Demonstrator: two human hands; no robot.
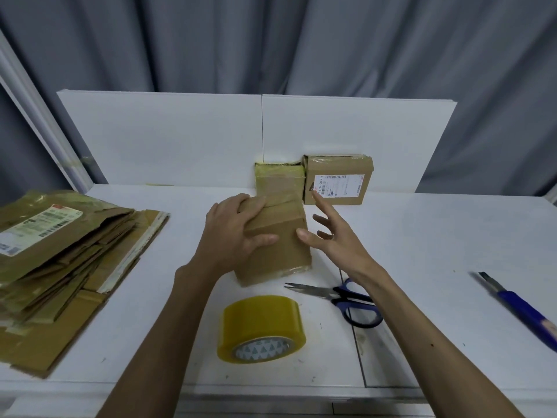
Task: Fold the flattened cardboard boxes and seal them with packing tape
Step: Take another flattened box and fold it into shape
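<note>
A folded brown cardboard box (277, 254) stands on the white table (422, 236) in the middle. My left hand (232, 233) grips its left side, fingers over the top and thumb on the front face. My right hand (328, 233) hovers at the box's right edge with fingers spread, its thumb tip touching the front. A roll of yellowish packing tape (260, 327) lies near the front edge. A stack of flattened cardboard boxes (60, 260) sits at the left.
Two taped boxes stand against the white back panel: one (278, 182) right behind the held box, another with a label (337, 179) to its right. Blue-handled scissors (346, 297) lie right of the tape. A blue utility knife (521, 309) lies at the far right.
</note>
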